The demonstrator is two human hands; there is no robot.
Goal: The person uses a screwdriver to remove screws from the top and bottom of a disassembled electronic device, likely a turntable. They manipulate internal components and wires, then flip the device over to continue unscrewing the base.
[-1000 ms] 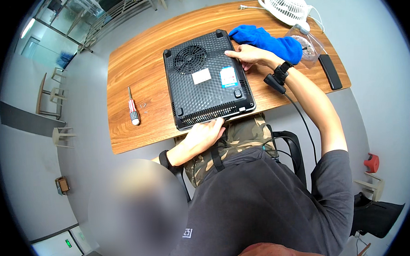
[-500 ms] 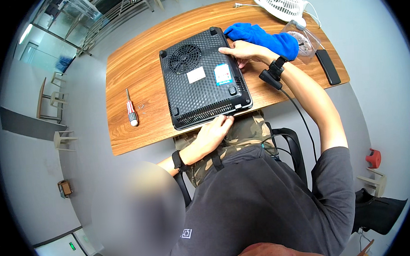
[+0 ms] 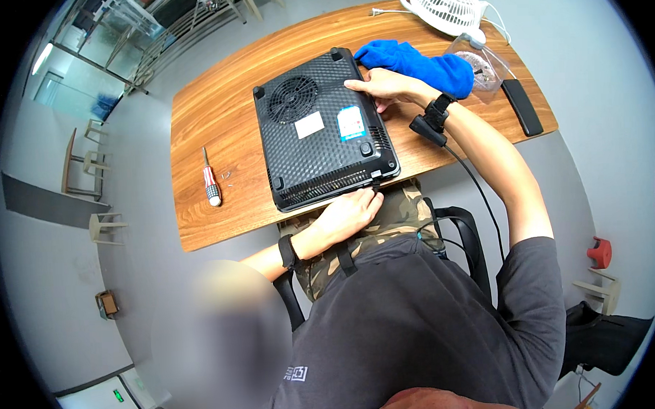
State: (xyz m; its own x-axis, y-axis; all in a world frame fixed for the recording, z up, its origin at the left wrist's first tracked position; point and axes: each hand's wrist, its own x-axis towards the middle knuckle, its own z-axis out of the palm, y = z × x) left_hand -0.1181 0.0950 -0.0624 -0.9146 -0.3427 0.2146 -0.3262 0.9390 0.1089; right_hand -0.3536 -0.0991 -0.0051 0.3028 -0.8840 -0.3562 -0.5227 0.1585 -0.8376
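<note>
A flat black appliance, like an induction cooker, lies underside up on the wooden table, with a round fan grille, corner feet and two labels. My right hand grips its right edge, thumb on the top face and fingers curled down the side. At the near edge, close to the right corner, my left hand is closed against the rim; its fingertips are partly hidden. Left of the appliance lies a screwdriver with a red, white and black handle, beside several small screws.
Beyond my right hand lies a blue cloth, next to a clear plastic container and a black power bank or phone. A white fan stands at the far right. The table ends just before my lap.
My left hand has slid slightly right along the near edge, its fingers bent in more. My right hand keeps its hold; the view has shifted a little.
</note>
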